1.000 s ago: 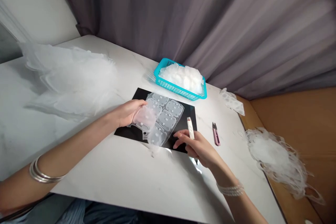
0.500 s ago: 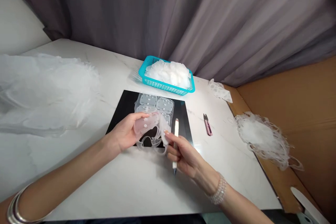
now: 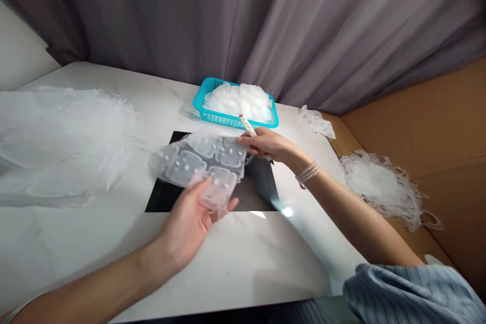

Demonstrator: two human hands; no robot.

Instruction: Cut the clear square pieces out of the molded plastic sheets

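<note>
Lifted from where it lay half a second ago, the plastic sheet (image 3: 192, 162) now tilts above the black board (image 3: 261, 190), its left end blurred and reaching past the board's edge. Nearest me, the left hand (image 3: 186, 225) is partly open, thumb over the sheet's near edge and fingers beneath, gripping it. Farther off, the right hand (image 3: 269, 144) is curled around a white pen (image 3: 248, 125), its fingertips at the sheet's right corner. To the left spreads a cloudy pile (image 3: 61, 144); to the right, tangled scraps (image 3: 374, 179). Beyond, a blue basket (image 3: 224, 120) of white pieces (image 3: 241, 101) stands before the curtain (image 3: 170, 20).
</note>
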